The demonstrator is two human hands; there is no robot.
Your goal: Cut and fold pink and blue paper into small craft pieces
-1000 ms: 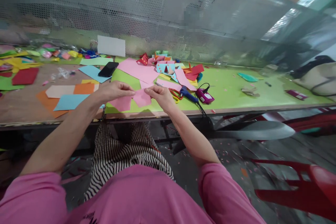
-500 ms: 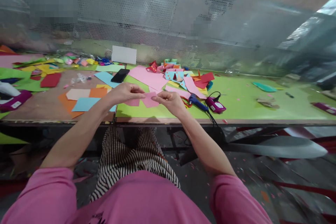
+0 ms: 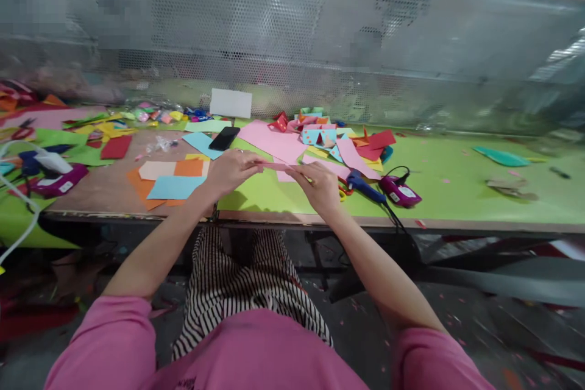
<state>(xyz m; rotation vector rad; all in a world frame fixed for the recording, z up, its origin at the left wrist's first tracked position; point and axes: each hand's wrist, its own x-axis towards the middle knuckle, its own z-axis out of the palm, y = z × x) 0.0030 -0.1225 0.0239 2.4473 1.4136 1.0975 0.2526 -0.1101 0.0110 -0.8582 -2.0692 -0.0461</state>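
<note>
A small piece of pink paper [image 3: 275, 166] is stretched between my two hands, seen nearly edge-on as a thin strip. My left hand [image 3: 234, 169] pinches its left end, and my right hand [image 3: 319, 183] pinches its right end. Both hands are just above the green table surface. Beyond them lies a large pink sheet [image 3: 274, 141], with a black phone [image 3: 224, 138] to its left. Left of my left hand, a light blue paper [image 3: 176, 187] rests on orange sheets. A blue glue gun [image 3: 365, 187] lies right of my right hand, beside red-and-yellow-handled scissors [image 3: 345, 187].
A purple box with a cord [image 3: 400, 191] sits right of the glue gun; another purple box [image 3: 61, 180] is far left. Folded blue dotted paper [image 3: 319, 136] and red scraps lie at the back. A perforated metal panel [image 3: 274, 42] rises behind the table [image 3: 448, 195].
The pink paper has turned from showing its faces to lying almost edge-on between my fingers. Two pink flaps no longer show below it. The whole view has shifted slightly left.
</note>
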